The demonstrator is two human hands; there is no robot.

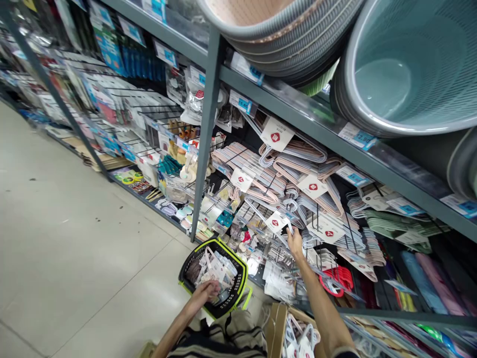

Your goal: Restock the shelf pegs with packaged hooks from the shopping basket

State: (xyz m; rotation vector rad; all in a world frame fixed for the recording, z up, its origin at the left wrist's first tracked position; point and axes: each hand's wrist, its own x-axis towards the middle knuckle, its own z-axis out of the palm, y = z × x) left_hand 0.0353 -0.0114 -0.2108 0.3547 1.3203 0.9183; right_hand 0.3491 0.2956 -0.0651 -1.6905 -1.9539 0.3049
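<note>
My right hand [295,242] reaches up to a bundle of hangers [278,222] hung on a shelf hook, with the fingers at the bundle's white tag. My left hand [207,291] is down inside a black shopping basket with a lime-green rim [238,263] on the floor, its fingers closed on packaged goods [218,271] in the basket. More bundles of pink, white and green hangers [298,169] fill the hooks around my right hand.
A grey shelf upright [205,134] stands just left of the hangers. Stacked plastic basins [406,64] sit on the top shelf. An open cardboard box [276,328] with hangers is by my knees. Tiled floor [74,238] stretches to the left.
</note>
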